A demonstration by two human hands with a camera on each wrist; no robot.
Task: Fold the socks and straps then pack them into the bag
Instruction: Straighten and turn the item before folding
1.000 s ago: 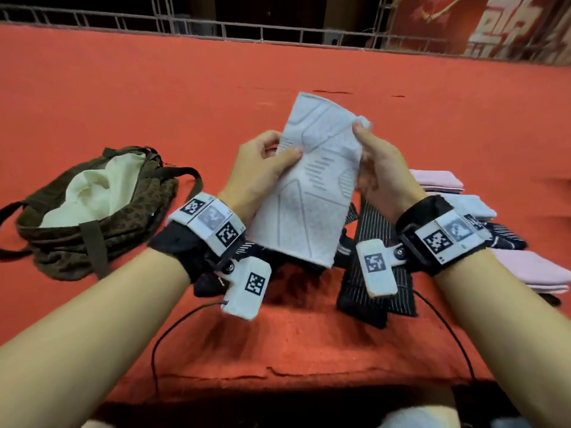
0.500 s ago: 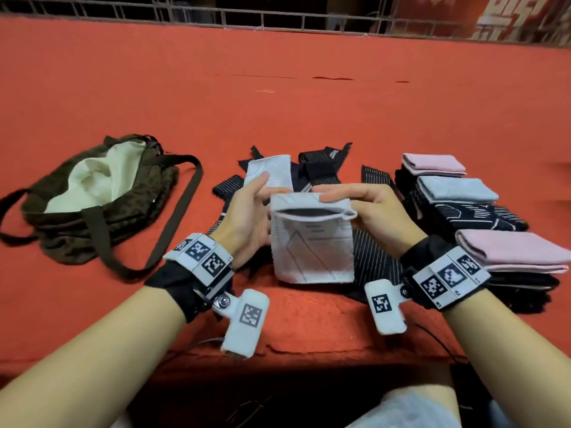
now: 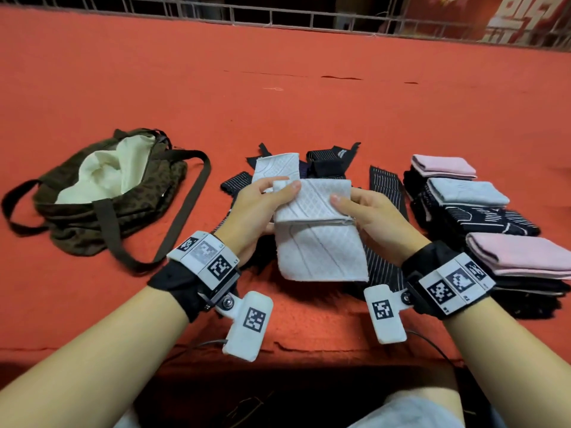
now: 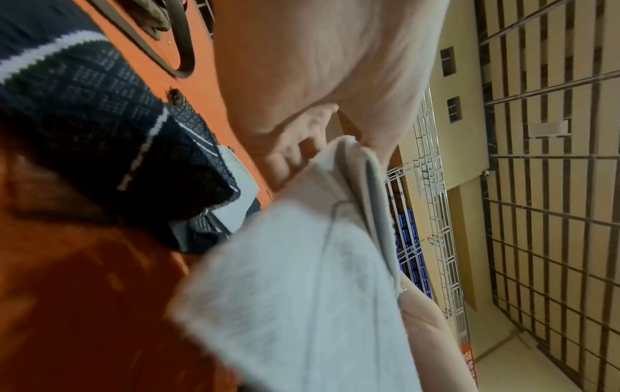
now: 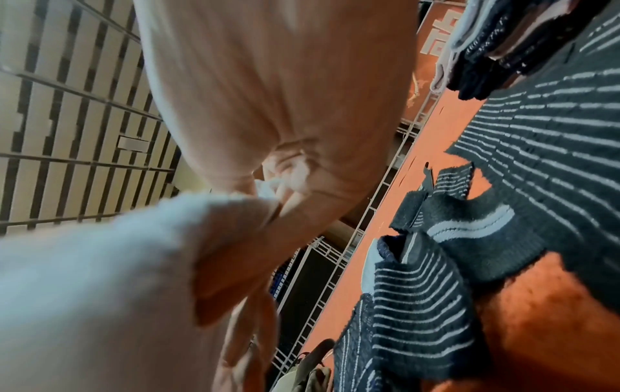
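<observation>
Both hands held a white sock in the air above the near edge of the red bench. The sock was folded over, its top flap doubled toward the person and its lower edge hanging free. Left hand pinched the left edge, thumb on top, fingers curled behind the cloth. Right hand pinched the right edge at the fold line; in the right wrist view its fingers were blurred, probably tucked under the flap.

A second white sock lay flat on the bench just behind the left hand, on a loose heap of dark striped straps. Right of that, folded socks in pink, pale blue and dark stood stacked in a row near the right edge of view.

The bag lay open well left of the hands, pale lining showing, its strap looped toward the heap. Bare red bench stretched wide behind everything up to a metal railing.
</observation>
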